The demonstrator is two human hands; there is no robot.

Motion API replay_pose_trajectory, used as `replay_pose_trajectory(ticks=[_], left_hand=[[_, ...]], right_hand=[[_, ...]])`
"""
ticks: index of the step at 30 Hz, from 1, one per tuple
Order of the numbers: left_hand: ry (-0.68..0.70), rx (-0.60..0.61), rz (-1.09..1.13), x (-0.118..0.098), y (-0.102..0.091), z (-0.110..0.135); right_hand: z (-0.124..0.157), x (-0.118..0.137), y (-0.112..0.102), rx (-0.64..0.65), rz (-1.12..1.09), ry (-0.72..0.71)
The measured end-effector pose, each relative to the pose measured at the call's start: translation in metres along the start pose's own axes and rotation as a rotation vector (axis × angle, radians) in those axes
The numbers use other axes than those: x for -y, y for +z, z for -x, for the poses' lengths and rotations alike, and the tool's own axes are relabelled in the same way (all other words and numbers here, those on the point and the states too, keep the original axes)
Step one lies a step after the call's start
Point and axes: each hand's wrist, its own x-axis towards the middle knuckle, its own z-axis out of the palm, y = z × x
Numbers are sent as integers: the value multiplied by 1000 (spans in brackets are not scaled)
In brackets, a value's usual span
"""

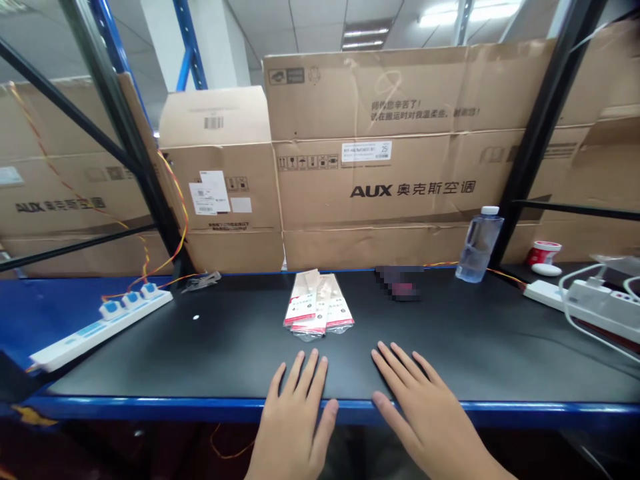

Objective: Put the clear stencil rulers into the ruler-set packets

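Note:
My left hand [299, 415] lies flat, palm down, at the front edge of the dark tabletop [240, 360], fingers spread and holding nothing. To its right, my right hand [417, 405] rests the same way, fingers stretched out and nothing in them. Just beyond my left fingertips are several small clear plastic packets [316, 308] with white and red labels, overlapping in a fan. What is inside them is too small to name. Further back on the right, a dark object [400, 281] with a pinkish patch is pixelated.
A clear plastic bottle [479, 247], partly filled, stands at the back right. White power strips lie at the left [107, 327] and right [580, 303] ends. Cardboard panels [400, 167] line the back. A red and white tub [544, 253] sits at far right, beyond the black post [540, 140].

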Motion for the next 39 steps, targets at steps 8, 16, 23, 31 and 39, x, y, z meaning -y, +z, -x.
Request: replay_pose_trajectory(ticks=[8, 16, 23, 31, 39], left_hand=[[-10, 24, 0, -1, -3, -1], [-245, 104, 156, 16, -6, -16], [-250, 152, 279, 19, -11, -24], [-296, 228, 583, 43, -15, -53], [-69, 395, 813, 71, 0, -108]], right_hand=[[1, -1, 5, -17, 18, -2], [0, 0, 3, -14, 33, -7], [0, -1, 3, 15, 22, -12], [-34, -27, -20, 195, -261, -18], [-127, -62, -1, 265, -467, -342]])
